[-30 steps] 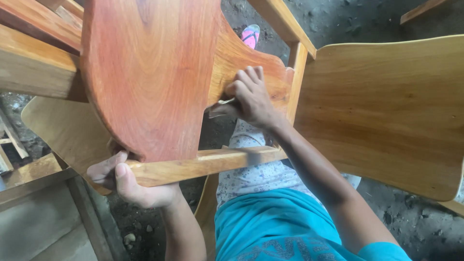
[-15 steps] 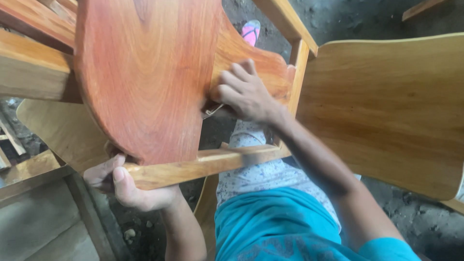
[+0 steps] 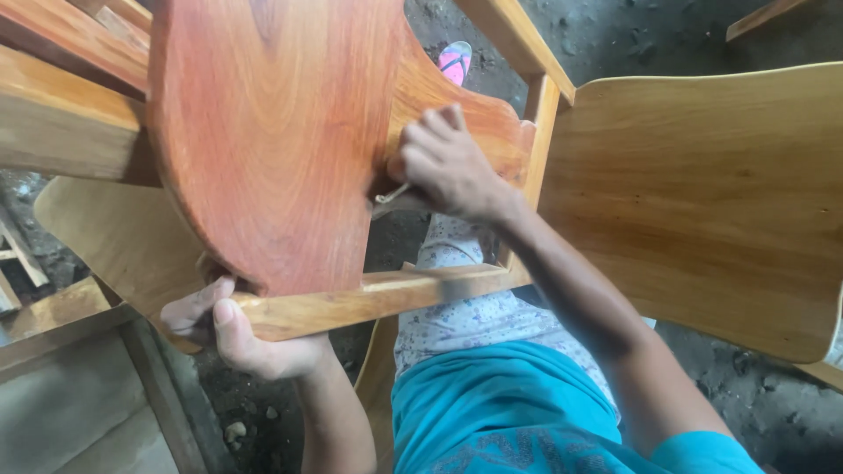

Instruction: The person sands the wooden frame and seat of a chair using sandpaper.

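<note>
Reddish wooden panel (image 3: pixel 272 140): right hand (image 3: pixel 448 167) presses sandpaper (image 3: pixel 391 197) to its edge; left hand (image 3: pixel 233 329) grips the rail (image 3: pixel 378 294).

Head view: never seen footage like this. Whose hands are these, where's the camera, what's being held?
There is no machine here. The camera sits on a person's head and looks down, so both hands are that person's own, above their turquoise shirt.

The left hand grips the end of a pale wooden rail of a furniture frame. The right hand presses a small folded piece, probably sandpaper, against the edge of a reddish wooden panel.

A lighter wooden panel stands at the right. Below is a dirt floor, with a pink sandal at the top.
</note>
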